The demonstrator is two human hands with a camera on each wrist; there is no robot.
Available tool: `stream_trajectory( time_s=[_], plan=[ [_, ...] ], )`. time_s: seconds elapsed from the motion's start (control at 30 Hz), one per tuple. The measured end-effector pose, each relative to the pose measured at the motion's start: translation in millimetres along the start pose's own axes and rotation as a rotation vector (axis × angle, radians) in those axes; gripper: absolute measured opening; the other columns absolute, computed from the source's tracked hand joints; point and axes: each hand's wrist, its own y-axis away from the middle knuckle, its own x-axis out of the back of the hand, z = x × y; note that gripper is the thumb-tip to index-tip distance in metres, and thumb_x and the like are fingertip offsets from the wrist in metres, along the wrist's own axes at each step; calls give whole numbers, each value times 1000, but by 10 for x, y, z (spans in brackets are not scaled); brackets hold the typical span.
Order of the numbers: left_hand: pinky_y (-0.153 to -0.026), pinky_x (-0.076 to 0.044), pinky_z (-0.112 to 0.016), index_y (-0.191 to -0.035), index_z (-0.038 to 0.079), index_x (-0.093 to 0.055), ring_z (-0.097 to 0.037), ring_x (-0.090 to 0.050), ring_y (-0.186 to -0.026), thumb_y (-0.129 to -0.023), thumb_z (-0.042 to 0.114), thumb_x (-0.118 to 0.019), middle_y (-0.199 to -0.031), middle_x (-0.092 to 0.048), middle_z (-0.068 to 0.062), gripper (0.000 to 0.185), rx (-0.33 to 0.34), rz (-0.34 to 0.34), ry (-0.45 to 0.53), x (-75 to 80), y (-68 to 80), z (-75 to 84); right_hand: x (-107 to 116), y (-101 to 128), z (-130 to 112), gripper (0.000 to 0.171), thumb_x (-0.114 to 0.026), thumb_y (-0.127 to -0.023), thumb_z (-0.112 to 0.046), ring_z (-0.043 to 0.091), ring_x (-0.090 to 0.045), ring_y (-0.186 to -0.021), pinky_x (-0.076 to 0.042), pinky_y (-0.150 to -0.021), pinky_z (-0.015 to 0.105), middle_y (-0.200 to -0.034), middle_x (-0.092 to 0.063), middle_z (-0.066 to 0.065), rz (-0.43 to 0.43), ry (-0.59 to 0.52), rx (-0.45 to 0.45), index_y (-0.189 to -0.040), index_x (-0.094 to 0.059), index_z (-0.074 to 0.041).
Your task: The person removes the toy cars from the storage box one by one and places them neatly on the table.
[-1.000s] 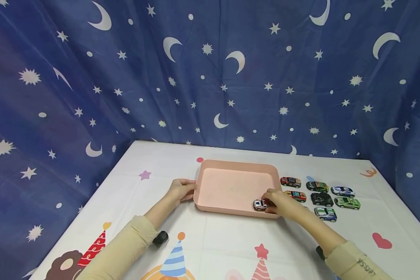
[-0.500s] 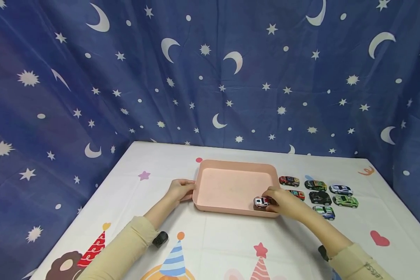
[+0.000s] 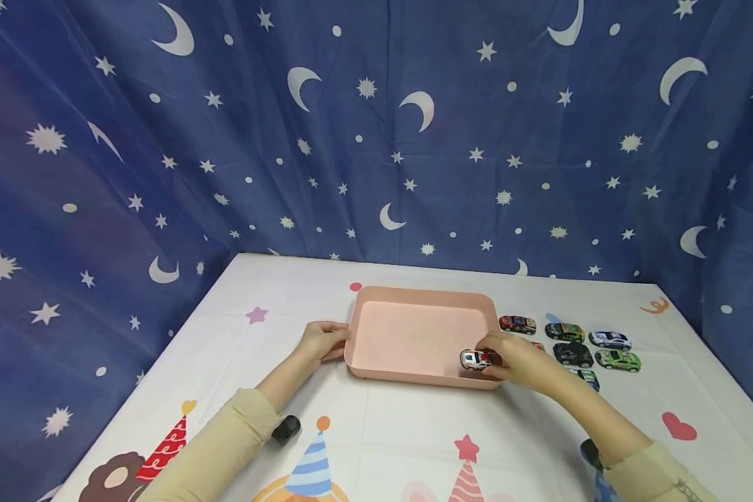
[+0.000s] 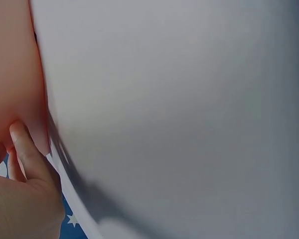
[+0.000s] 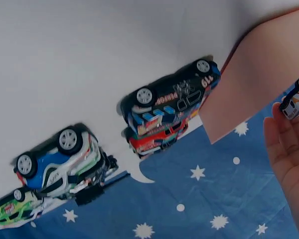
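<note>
A shallow pink tray point(image 3: 414, 378) lies on the table. My left hand point(image 3: 321, 341) grips its left end; in the left wrist view the thumb point(image 4: 27, 144) lies against the tray's outer wall. Over the tray's near right corner, my right hand point(image 3: 519, 359) holds a small white-and-red toy car point(image 3: 475, 359) between thumb and fingers. Its shadow falls on the tray floor below. Only part of this toy car point(image 5: 295, 102) shows at the edge of the right wrist view, with the fingers under it.
Right of the tray stand several toy cars, among them a dark red one point(image 3: 517, 324), a black one point(image 3: 573, 354) and a green one point(image 3: 618, 360). My right arm partly hides a white-and-blue car point(image 3: 588, 378). A small black object point(image 3: 285, 430) shows beside my left sleeve.
My right hand and the toy car have shifted slightly up and right relative to the tray. The left hand stays at the tray's left end.
</note>
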Motion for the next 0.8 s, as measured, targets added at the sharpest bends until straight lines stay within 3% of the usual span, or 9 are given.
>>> stream_trajectory(
  time_s=[0.3,0.53,0.8],
  plan=[
    [-53,-55,-14,-114,-4,-63,-1,-58,-55,-86,6,-64,-74,-63,2,30,-11,1,-24,-24,7,25,121,133,19,30,-77,-75,-11,21,-63,-88,-58,-69,25,-98,-66,7,4,23,-33,-102,-66,-3],
    [-53,-55,-13,-113,-4,-63,-1,-58,-55,-85,5,-65,-75,-63,2,29,-12,-14,-31,-20,-3,49,243,277,120,30,-79,-71,-7,10,-58,-75,-53,-59,20,-92,-66,3,35,66,-26,-100,-68,-5],
    [-54,-55,-14,-111,-5,-63,-1,-58,-56,-85,5,-65,-74,-63,2,28,4,-2,-24,9,-9,3,315,416,218,33,-79,-71,-10,13,-58,-76,-54,-61,24,-93,-66,5,-5,124,-99,-101,-68,-4]
  ],
)
